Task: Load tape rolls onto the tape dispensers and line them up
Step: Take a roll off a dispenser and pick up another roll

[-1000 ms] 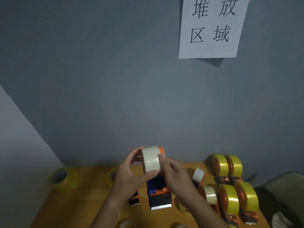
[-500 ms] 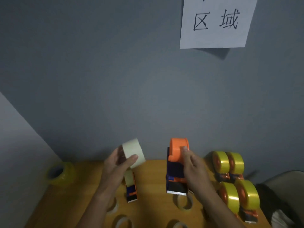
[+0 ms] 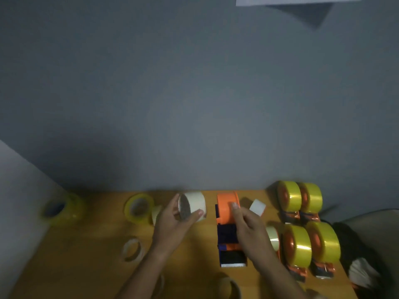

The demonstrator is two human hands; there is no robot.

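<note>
Your left hand (image 3: 172, 221) curls its fingers around the white tape roll (image 3: 194, 206), just left of the orange dispenser (image 3: 228, 225) on the bench (image 3: 86, 255); your right hand (image 3: 248, 227) grips that dispenser, 4 loaded dispensers (image 3: 306, 225) to its right

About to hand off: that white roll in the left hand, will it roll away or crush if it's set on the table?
The white roll is a round, hollow ring, so set on its curved side it would probably roll; laid flat like the thin roll, it should stay. It keeps its shape in the left hand's grip, so it is likely stiff, and probably light.
</note>
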